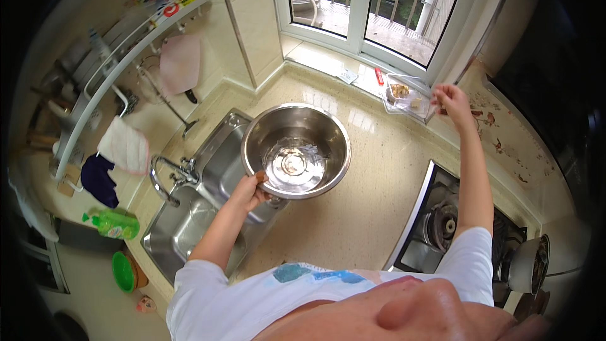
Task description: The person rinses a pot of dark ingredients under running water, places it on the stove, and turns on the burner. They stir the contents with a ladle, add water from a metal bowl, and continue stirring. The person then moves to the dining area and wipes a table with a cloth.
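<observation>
My left hand (248,194) grips the near-left rim of a large stainless steel basin (298,121), thumb over the edge. What looks like clear, rippling water covers the basin's bottom. The basin overlaps the sink's right edge and the countertop; whether it rests on them or is held up is unclear. At the far right, my right hand (452,104) is raised with its fingers curled, beside clear plastic containers (412,92) near the windowsill. Pale brown pieces of food (400,90) lie in one container. Whether those fingers pinch something small cannot be made out.
Left of the basin is a double steel sink (182,213) with a chrome faucet (165,177). A gas stove (438,222) carries a pot (528,265) at right. A green bottle (116,225) stands behind the sink. A wall rack (102,90) runs along the left.
</observation>
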`<state>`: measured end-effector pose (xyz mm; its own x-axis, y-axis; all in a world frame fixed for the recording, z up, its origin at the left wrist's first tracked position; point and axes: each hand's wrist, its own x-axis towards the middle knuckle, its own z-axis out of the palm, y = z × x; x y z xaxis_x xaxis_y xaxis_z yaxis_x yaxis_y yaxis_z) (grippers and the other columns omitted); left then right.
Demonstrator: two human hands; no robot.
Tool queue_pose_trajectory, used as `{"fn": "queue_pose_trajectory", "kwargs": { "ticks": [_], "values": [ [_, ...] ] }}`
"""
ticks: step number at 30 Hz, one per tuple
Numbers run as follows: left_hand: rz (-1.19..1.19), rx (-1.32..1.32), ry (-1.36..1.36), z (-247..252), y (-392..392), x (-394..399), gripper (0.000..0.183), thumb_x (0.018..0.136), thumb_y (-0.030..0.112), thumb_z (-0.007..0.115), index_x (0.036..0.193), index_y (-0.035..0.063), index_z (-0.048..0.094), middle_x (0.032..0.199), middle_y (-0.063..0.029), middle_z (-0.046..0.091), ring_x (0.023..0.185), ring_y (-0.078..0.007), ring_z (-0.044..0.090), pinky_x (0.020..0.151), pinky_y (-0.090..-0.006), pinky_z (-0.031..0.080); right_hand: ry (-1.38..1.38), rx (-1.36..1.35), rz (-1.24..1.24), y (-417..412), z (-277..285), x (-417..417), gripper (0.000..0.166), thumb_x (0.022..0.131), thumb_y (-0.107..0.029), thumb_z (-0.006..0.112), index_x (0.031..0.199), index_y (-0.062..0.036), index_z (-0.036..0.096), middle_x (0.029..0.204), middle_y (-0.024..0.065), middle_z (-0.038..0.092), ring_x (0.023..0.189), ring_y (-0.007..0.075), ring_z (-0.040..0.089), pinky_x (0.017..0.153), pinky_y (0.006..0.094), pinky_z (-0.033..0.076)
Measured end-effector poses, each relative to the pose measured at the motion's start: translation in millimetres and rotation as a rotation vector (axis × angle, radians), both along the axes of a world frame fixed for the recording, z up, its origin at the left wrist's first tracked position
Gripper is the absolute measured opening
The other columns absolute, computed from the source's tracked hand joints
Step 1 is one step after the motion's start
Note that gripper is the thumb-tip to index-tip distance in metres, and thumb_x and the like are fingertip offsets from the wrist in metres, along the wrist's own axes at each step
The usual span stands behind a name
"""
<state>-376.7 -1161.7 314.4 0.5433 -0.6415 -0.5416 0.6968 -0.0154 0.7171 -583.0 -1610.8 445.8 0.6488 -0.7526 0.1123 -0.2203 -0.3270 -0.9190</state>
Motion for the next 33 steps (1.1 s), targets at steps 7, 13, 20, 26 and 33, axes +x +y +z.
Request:
{"fn": "queue_pose_trajectory", "kwargs": {
  "ticks": [7, 13, 20, 26, 33],
  "values": [
    [0.03, 0.077, 0.071, -10, -3, 23, 0.021, 0.08, 0.008, 0.047, 0.101, 0.005, 0.047, 0.085, -0.0081, 0.059, 0.068, -0.0207, 0.059, 0.052, -0.0332, 0.047, 0.073, -0.533, -0.419, -131, -10, 131, 0.047, 0.074, -0.022, 0.064, 0.111, 0.0018, 0.046, 0.101, 0.0154, 0.056, 0.087, 0.0225, 0.058, 0.069, 0.0323, 0.049],
    [-0.029, -0.071, -0.031, -48, 0, 5, 0.04, 0.083, 0.031, 0.054, 0.11, 0.0036, 0.044, 0.096, -0.0096, 0.057, 0.081, -0.0215, 0.058, 0.063, -0.035, 0.049, 0.111, -1.049, -0.718, -201, -10, 163, 0.055, 0.066, -0.023, 0.068, 0.107, 0.007, 0.046, 0.103, 0.0233, 0.054, 0.097, 0.0356, 0.051, 0.086, 0.0383, 0.042],
    [-0.228, 0.282, -0.938, -84, -10, -36, 0.06, 0.062, 0.035, 0.073, 0.107, 0.001, 0.05, 0.091, -0.0061, 0.059, 0.086, -0.0186, 0.056, 0.074, -0.0325, 0.046, 0.366, -1.051, -0.917, -208, -5, 167, 0.077, 0.065, -0.031, 0.067, 0.116, 0.0129, 0.029, 0.105, 0.0287, 0.047, 0.102, 0.0388, 0.045, 0.088, 0.0389, 0.04],
    [-0.551, 0.417, -1.093, -74, -32, -37, 0.035, 0.06, 0.015, 0.071, 0.092, 0.0074, 0.059, 0.084, -0.0047, 0.061, 0.076, -0.0168, 0.058, 0.066, -0.0331, 0.046, 0.492, -0.562, -0.945, -208, 26, 196, 0.103, 0.069, -0.044, 0.065, 0.131, 0.0084, 0.002, 0.125, 0.0368, 0.025, 0.119, 0.0426, 0.031, 0.097, 0.0441, 0.031],
    [-0.63, 0.426, -0.89, -102, -22, -34, 0.041, 0.05, 0.019, 0.076, 0.088, 0.0102, 0.063, 0.085, -0.0059, 0.062, 0.085, -0.0231, 0.057, 0.075, -0.0343, 0.044, 0.422, -0.828, -1.019, -222, 17, 182, 0.075, 0.075, -0.041, 0.056, 0.115, 0.0185, 0.032, 0.112, 0.0309, 0.045, 0.106, 0.0384, 0.047, 0.092, 0.0391, 0.038]
  ]
}}
